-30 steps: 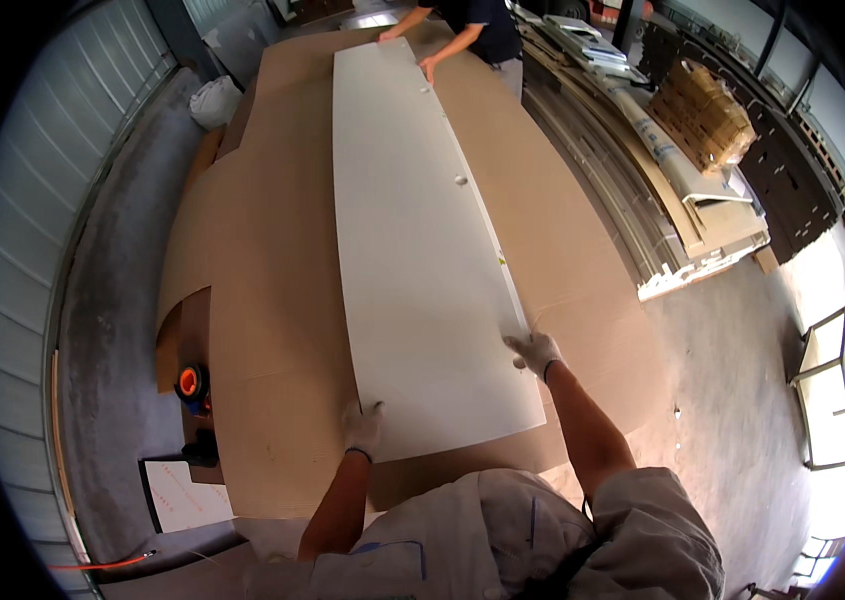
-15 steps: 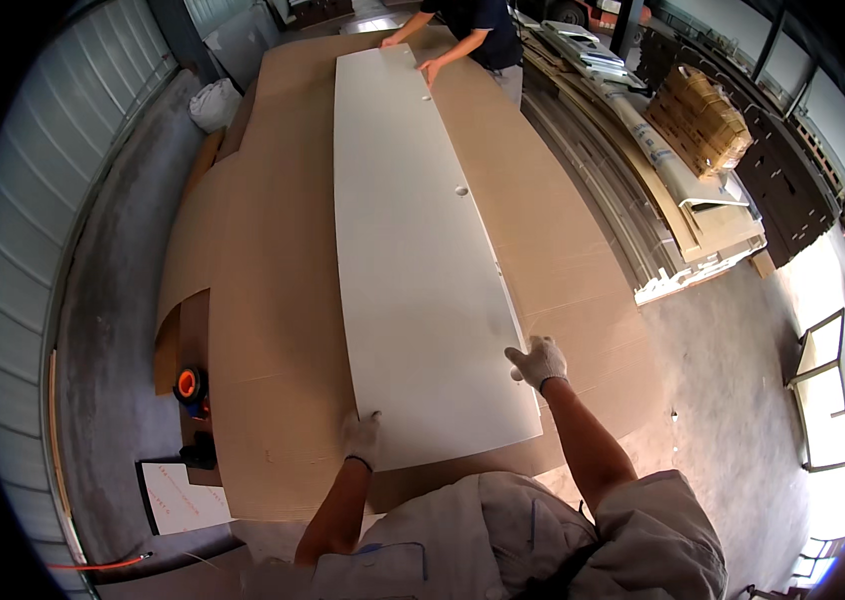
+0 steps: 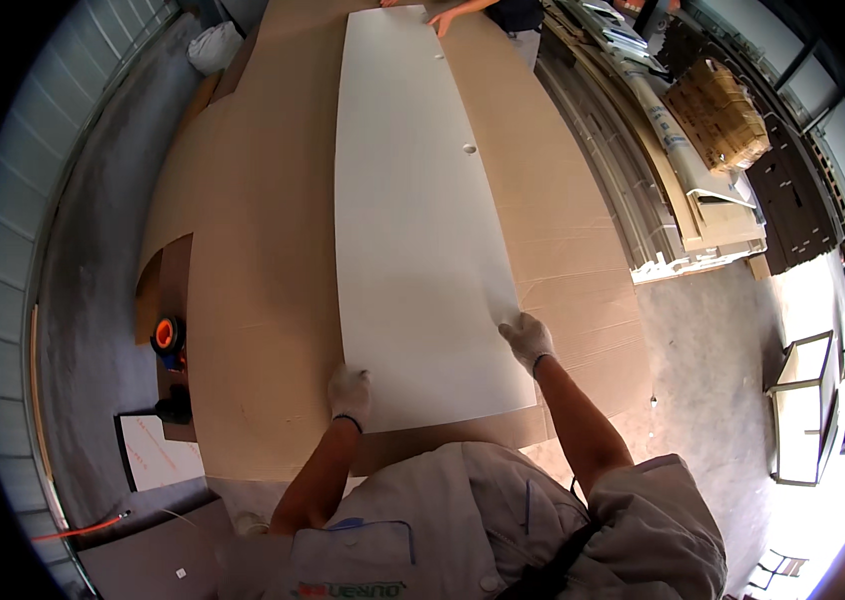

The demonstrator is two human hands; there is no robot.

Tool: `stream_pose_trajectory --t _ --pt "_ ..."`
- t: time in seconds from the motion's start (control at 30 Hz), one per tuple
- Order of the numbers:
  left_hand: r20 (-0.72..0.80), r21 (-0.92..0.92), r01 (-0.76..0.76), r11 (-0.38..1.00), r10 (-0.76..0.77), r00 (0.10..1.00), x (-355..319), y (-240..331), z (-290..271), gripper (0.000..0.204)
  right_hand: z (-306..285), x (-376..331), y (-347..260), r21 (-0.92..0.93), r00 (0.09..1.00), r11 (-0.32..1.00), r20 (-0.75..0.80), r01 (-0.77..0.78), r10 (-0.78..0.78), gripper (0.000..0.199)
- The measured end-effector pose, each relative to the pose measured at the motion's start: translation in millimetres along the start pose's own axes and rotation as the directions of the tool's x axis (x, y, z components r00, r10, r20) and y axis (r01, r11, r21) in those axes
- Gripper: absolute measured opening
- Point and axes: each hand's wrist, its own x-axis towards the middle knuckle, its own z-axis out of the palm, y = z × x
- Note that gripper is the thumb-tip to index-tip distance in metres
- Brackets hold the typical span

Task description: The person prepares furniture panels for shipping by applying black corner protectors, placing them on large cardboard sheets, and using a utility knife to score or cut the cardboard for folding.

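At near end of long white panel (image 3: 413,210), flat on cardboard-covered worktop (image 3: 253,250).

Left hand (image 3: 350,393), gloved, pressed flat on near left corner, fingers spread, not clamped; right hand (image 3: 526,338), gloved, at right edge, fingers curled onto the rim, though whether truly gripping cannot be told. Likely stiff and fairly heavy for its length, smooth-faced and slippery, prone to flex or chip at corners; best taken at both ends along the edges. Counted: one panel, two small round holes near its right edge, two gloved hands here, a co-worker's hand (image 3: 441,20) at far end, one orange tape roll (image 3: 167,334) to the left.
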Motion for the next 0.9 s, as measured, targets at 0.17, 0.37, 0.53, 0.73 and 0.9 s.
stream_pose_trajectory --t 0.17,0.37,0.53,0.73,0.9 --pt "-0.141 0.061 -0.068 0.996 0.076 0.987 5.2 -10.5 9.0 0.035 3.0 1.9 -2.6 -0.109 1.0 0.994 -0.029 0.003 -0.006 0.054" --pt "0.038 0.043 -0.088 0.995 0.086 0.996 8.2 -38.5 0.3 0.053 -9.7 -5.3 15.0 0.142 0.981 0.987 0.189 -0.069 0.041 0.056" --pt "0.154 0.21 -0.372 0.904 0.345 0.926 -55.2 -77.3 -7.0 0.094 -9.6 -98.8 68.6 -0.336 0.894 0.831 0.239 0.443 -0.38 0.145" --pt "0.126 0.602 -0.586 0.543 0.66 0.741 -24.3 -116.5 13.8 0.103 9.8 -85.8 92.5 -0.611 0.926 0.697 0.218 0.375 -0.308 0.109" --pt "0.097 0.383 -0.599 0.704 0.614 0.784 -22.5 -128.1 11.0 0.101 20.0 -78.8 102.3 -0.616 0.914 0.677 0.24 0.403 -0.326 0.12"
